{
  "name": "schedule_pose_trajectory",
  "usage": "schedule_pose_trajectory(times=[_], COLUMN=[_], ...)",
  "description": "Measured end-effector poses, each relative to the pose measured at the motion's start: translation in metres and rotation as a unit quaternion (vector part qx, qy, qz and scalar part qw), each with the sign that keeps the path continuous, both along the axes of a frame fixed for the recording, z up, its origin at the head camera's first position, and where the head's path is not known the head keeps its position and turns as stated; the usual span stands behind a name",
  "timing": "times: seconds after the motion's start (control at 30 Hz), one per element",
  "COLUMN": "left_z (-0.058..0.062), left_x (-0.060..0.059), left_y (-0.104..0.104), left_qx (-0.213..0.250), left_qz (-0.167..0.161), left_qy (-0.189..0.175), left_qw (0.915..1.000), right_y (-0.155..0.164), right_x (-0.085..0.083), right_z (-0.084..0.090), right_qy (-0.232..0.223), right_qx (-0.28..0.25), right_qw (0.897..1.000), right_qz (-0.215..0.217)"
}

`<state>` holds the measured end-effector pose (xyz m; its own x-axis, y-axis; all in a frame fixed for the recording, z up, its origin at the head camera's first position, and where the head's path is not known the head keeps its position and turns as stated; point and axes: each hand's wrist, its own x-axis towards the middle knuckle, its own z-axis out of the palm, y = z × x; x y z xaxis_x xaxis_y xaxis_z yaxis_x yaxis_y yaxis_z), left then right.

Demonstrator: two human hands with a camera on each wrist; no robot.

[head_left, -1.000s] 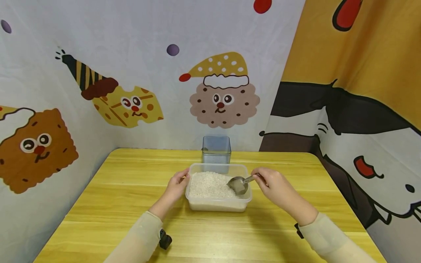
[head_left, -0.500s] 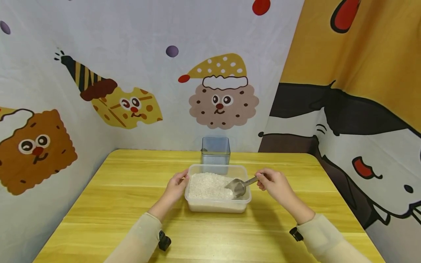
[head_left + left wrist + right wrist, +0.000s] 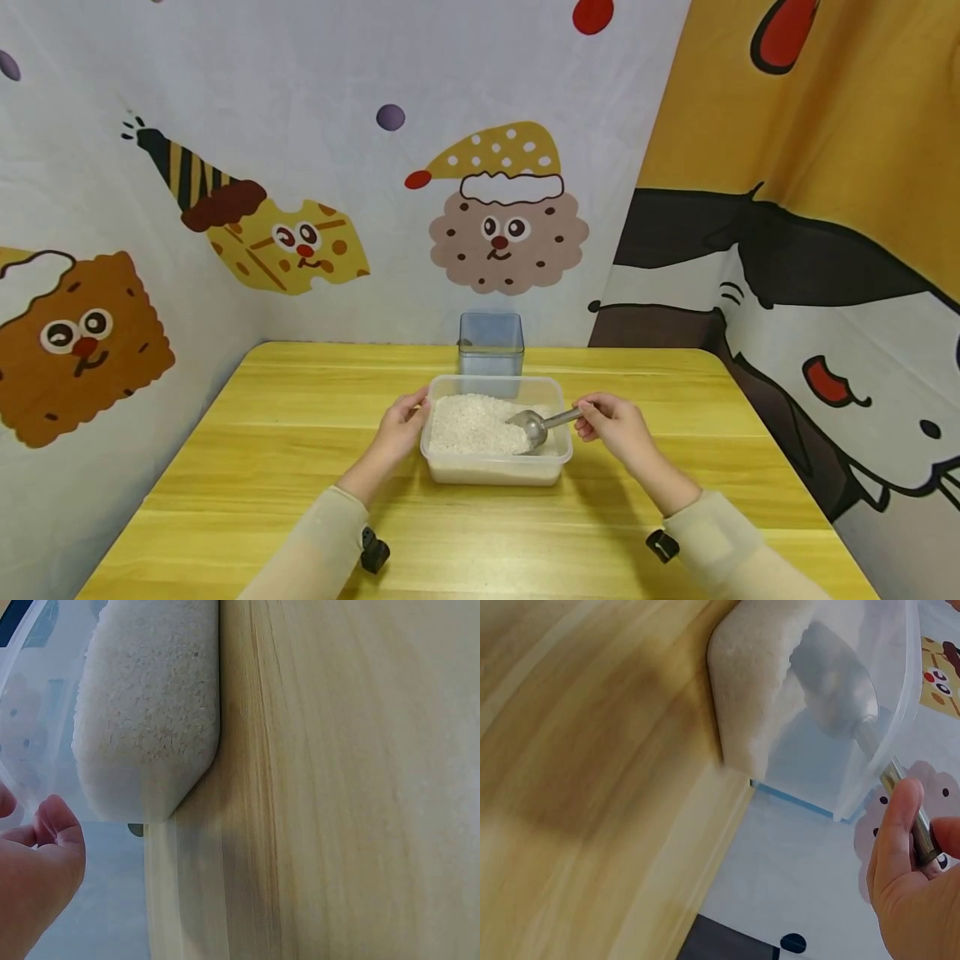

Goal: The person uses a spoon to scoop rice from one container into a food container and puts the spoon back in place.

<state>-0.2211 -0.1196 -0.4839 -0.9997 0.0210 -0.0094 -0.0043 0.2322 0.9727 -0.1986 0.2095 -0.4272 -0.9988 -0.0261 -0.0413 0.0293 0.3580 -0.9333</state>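
A clear plastic tub (image 3: 497, 475) full of white rice (image 3: 468, 423) stands in the middle of the yellow wooden table (image 3: 262, 467). My left hand (image 3: 401, 427) rests against the tub's left wall, fingers at the rim. My right hand (image 3: 613, 425) pinches the handle of a metal scoop (image 3: 534, 425), whose bowl digs into the rice at the tub's right side. In the right wrist view the scoop (image 3: 838, 690) shows through the tub wall, with my fingers (image 3: 900, 847) round its handle. The left wrist view shows the tub's rice-filled corner (image 3: 150, 720) and my fingertips (image 3: 52, 832) beside it.
A small clear square container (image 3: 491, 343) stands just behind the tub near the table's back edge. Cartoon-printed cloth walls close in the table at the back, left and right. Bare table top lies to either side and in front of the tub.
My right hand has drawn slightly left and pushed the scoop further into the rice, its bowl tipping lower. The left hand and tub have stayed put.
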Motion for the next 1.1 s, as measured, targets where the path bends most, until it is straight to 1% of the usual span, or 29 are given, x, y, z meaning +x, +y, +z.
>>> schedule_pose_trajectory(times=[0.13,0.37,0.67,0.93,1.1], left_z=[-0.0005,0.0002,0.0005,0.0004,0.0009], left_x=[0.0000,0.0014,0.0006,0.0000,0.0004], left_y=[-0.0003,-0.0011,-0.0011,-0.0003,0.0004], left_qx=[0.000,0.001,0.012,0.005,0.009], left_qz=[0.000,-0.002,-0.007,-0.004,-0.005], left_qy=[0.006,0.011,-0.011,-0.008,-0.008], left_qw=[1.0000,0.9999,0.9998,0.9999,0.9999], right_y=[-0.0018,-0.0030,-0.0040,-0.0038,-0.0014], right_x=[-0.0002,0.0002,0.0008,0.0024,0.0019], right_z=[-0.0009,-0.0028,-0.0072,-0.0090,-0.0105], right_qy=[-0.006,-0.025,-0.040,-0.049,-0.060], right_qx=[-0.017,-0.052,-0.087,-0.116,-0.130], right_qw=[1.000,0.998,0.995,0.992,0.989], right_qz=[-0.012,-0.017,-0.023,-0.032,-0.038])
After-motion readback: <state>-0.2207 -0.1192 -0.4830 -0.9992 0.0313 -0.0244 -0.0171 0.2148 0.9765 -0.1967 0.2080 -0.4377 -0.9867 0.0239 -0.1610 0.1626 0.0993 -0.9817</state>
